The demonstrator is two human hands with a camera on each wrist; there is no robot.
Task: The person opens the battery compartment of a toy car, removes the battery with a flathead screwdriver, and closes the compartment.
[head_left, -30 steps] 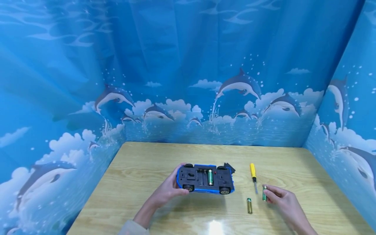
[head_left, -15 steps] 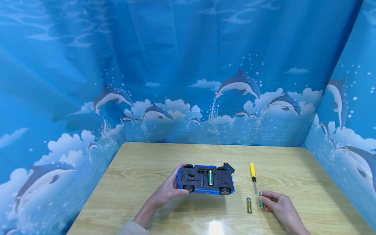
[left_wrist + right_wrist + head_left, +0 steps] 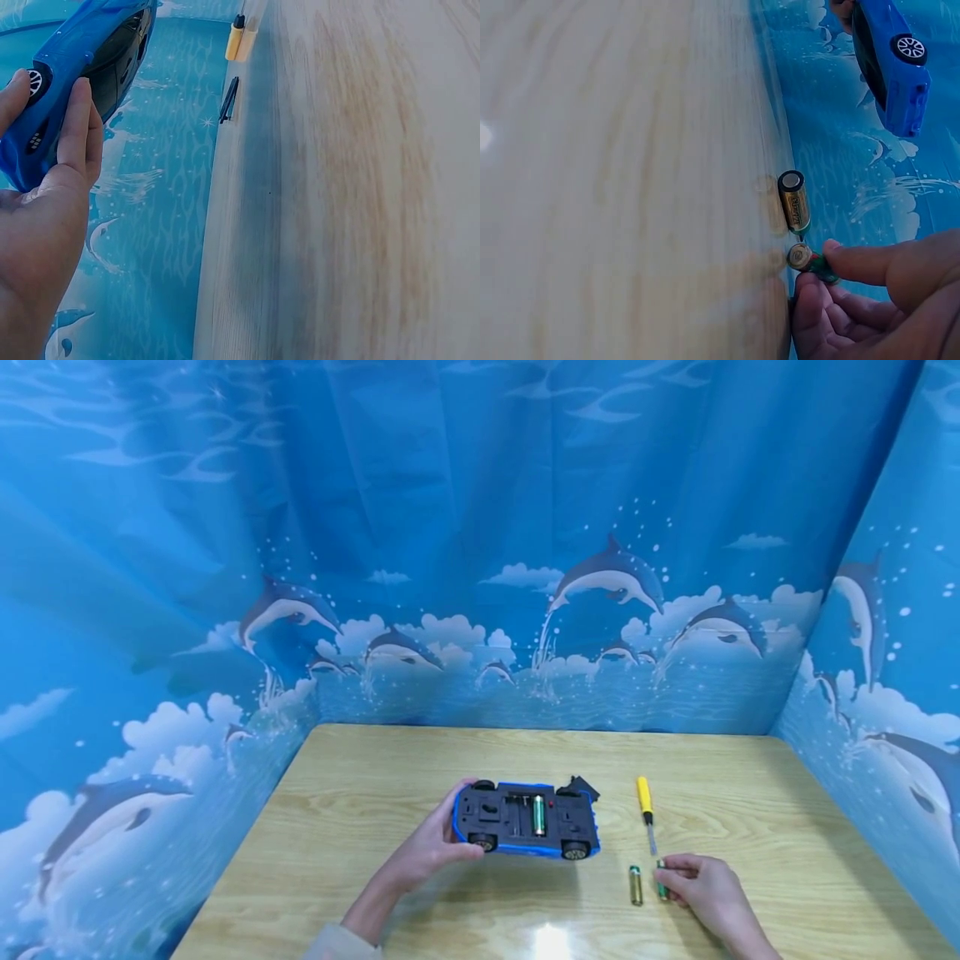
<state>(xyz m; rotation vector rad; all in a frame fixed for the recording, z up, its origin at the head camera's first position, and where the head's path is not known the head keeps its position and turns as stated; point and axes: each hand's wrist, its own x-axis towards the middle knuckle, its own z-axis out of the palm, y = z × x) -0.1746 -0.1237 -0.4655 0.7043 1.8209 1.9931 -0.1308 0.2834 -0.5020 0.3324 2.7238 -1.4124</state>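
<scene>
My left hand (image 3: 431, 852) grips one end of a blue toy car (image 3: 472, 831), held above the table with its black underside facing the head view. One green battery (image 3: 539, 816) sits in the car's uncovered battery compartment. In the left wrist view, fingers and thumb hold the car (image 3: 105, 56) around a wheel. My right hand (image 3: 708, 889) pinches a second green battery (image 3: 662, 880) between thumb and fingers, low at the table. Just left of it lies a gold and green battery (image 3: 636, 885); the right wrist view shows this battery (image 3: 794, 202) close by the pinched one (image 3: 800, 256).
A yellow-handled screwdriver (image 3: 646, 802) lies beyond the batteries, on the wooden table (image 3: 375, 760). Partly behind the car's right end is a black flat piece (image 3: 585, 788), which rests on the table in the left wrist view. Blue dolphin-print curtains (image 3: 480, 527) surround the table.
My right hand has moved left and nearer to me with the green battery, which now stands close beside the gold and green one. My left hand and the car have barely moved.
</scene>
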